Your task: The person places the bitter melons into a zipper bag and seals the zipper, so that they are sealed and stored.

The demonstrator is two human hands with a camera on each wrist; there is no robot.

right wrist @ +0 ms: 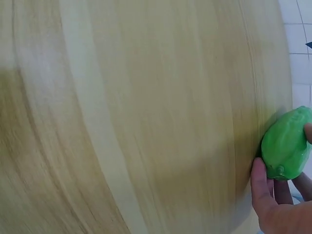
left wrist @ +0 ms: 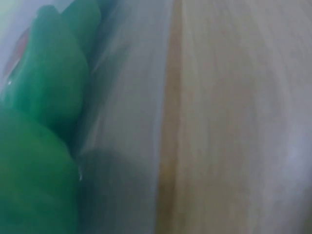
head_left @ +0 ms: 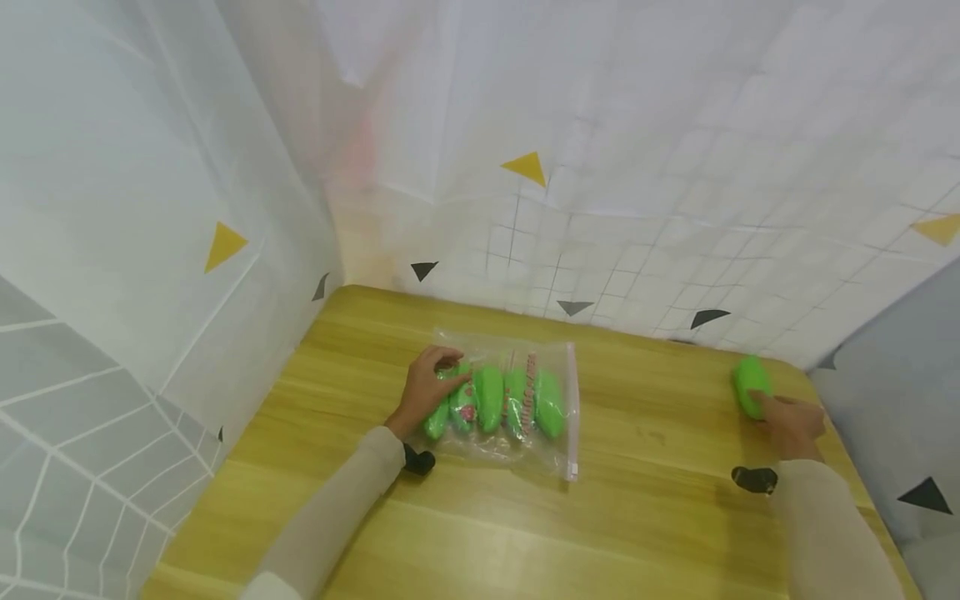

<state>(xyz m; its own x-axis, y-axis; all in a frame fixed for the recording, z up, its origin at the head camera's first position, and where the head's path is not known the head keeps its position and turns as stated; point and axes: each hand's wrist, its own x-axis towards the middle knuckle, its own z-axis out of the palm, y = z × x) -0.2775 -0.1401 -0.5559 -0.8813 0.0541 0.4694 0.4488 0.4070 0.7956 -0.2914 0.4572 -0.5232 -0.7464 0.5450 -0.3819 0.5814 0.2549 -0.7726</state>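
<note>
Several green fruits (head_left: 491, 400), long and papaya-like, lie side by side inside a clear zip bag (head_left: 551, 462) with red print. Over the bag's left end is my left hand (head_left: 426, 388), thumb and fingers curved apart above the leftmost fruits. The left wrist view shows bagged fruit (left wrist: 46, 73) close up, but no fingers. Far to the right, my right hand (head_left: 793, 421) holds one loose green fruit (head_left: 751, 383) by its near end. In the right wrist view, thumb and fingers (right wrist: 263, 187) close around this fruit (right wrist: 286, 146) low at the tabletop.
The bag's pink zip edge (head_left: 573, 408) faces right, towards the loose fruit. Beneath everything is a wooden table (head_left: 645, 517). White sheeting (head_left: 637, 167) with triangles and grid lines rises behind it, and more hangs at both sides. Both wrists carry black devices (head_left: 756, 480).
</note>
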